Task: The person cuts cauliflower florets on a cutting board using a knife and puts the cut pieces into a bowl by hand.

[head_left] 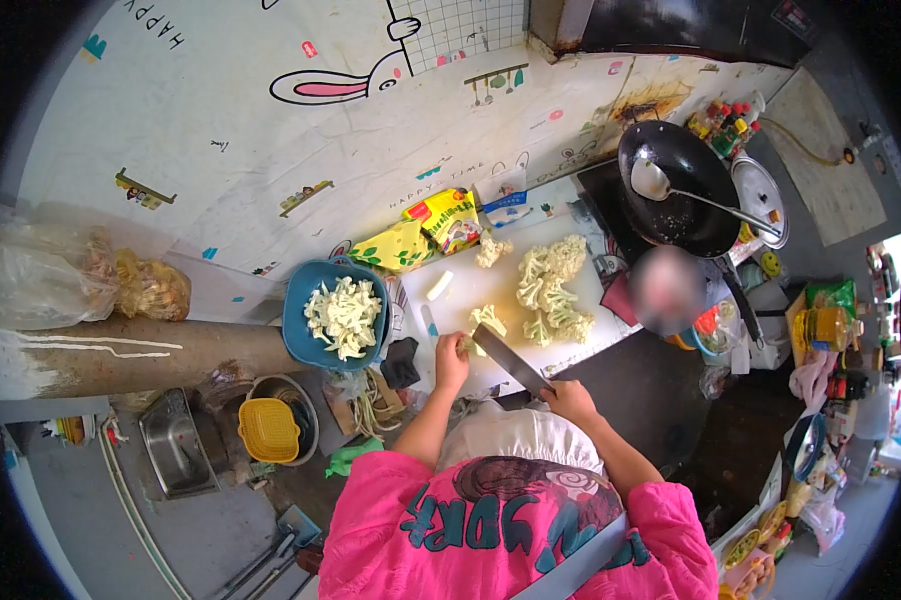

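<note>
My right hand (570, 400) is closed round the handle of a cleaver (510, 362), whose blade reaches up and left to a cauliflower piece (487, 322) on the white board (470, 374). At that piece's lower left side, my left hand (451, 352) has its fingers bent together against it. Larger cauliflower clusters (553, 290) lie on the board to the right, and a small floret (492, 250) sits near its back edge. A white stem piece (439, 286) rests at the back left. Cut florets (344, 316) fill much of a blue basin (294, 318) left of the board.
Yellow packets (444, 220) stand behind the board. A black wok (682, 220) with a ladle (650, 180) is on the stove at the right. Another person's blurred head (668, 290) is near the board's right edge. A sink (177, 440) and yellow basket (268, 430) are lower left.
</note>
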Motion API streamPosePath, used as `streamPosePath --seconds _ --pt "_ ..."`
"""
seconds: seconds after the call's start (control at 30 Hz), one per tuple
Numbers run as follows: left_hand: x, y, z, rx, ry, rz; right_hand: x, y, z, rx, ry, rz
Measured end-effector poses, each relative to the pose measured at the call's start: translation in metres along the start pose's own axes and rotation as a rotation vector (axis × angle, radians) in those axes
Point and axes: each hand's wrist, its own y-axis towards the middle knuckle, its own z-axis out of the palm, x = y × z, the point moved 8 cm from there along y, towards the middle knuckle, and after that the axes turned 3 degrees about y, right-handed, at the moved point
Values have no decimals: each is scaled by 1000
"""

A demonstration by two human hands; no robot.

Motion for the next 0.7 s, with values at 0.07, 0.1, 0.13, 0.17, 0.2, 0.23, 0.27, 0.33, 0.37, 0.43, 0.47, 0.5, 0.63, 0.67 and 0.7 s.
streamPosePath --seconds 0.07,0.1,0.13,0.17,0.2,0.23,0.27,0.33,0.37,0.43,0.47,0.5,0.63,0.67,0.7 --pt "-2 0 0 11 0 -7 1 -1 -2 -6 -2 -3" --pt "-1 0 0 21 3 -13 1 -1 -2 -4 -1 -9" --pt "-1 0 2 32 5 -18 0 0 -2 -3 -1 -14" --pt "-2 0 2 29 10 -13 0 0 -2 -1 -1 -19" --pt "-2 0 2 25 17 -9 -2 1 0 2 0 -25" --pt "-2 0 2 22 23 -6 -5 2 2 5 1 -32" --pt "0 0 2 29 30 -13 -7 3 4 8 2 -38" --pt "0 0 2 44 43 -27 -8 5 5 25 9 -38" --pt "-1 1 2 47 38 -28 -8 5 6 34 12 -38" --pt "1 1 3 52 28 -30 -10 7 8 45 10 -52" --pt "2 0 2 49 27 -28 -11 8 10 52 9 -58" --pt "3 0 3 46 26 -26 -13 10 12 67 -2 -45" --pt "7 -1 4 40 36 -16 -21 14 21 66 -72 -20" --pt "6 -1 4 43 42 -8 -23 16 23 49 -97 -22" --pt "2 0 1 46 49 -1 -25 19 28 79 -131 5"
